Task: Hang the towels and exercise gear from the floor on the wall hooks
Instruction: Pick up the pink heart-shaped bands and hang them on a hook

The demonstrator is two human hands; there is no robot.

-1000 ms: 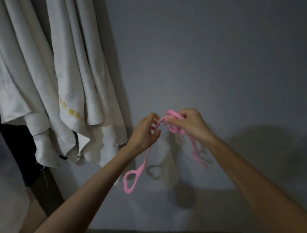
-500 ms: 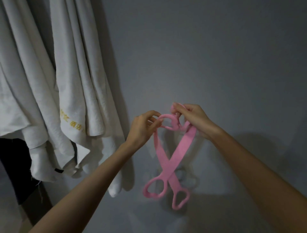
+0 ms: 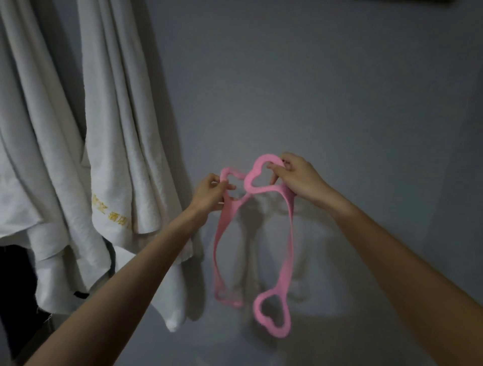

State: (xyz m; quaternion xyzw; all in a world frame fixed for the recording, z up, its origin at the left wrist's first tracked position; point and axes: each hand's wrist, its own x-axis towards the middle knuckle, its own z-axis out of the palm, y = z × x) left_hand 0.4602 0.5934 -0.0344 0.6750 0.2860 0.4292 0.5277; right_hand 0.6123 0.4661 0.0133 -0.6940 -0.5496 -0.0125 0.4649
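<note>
Grey wall (image 3: 339,91), plain and matt, filling most of the view, with soft shadows (image 3: 249,230) across its lower middle. Black area (image 3: 14,282) at lower left, too dark to identify. Dark strip (image 3: 431,1) along the top right edge.

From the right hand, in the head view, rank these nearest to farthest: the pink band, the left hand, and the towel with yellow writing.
1. Pink band: gripped by the right hand itself.
2. Left hand: just to its left, on the band's other loop.
3. Towel with yellow writing: hanging farther left.
</note>
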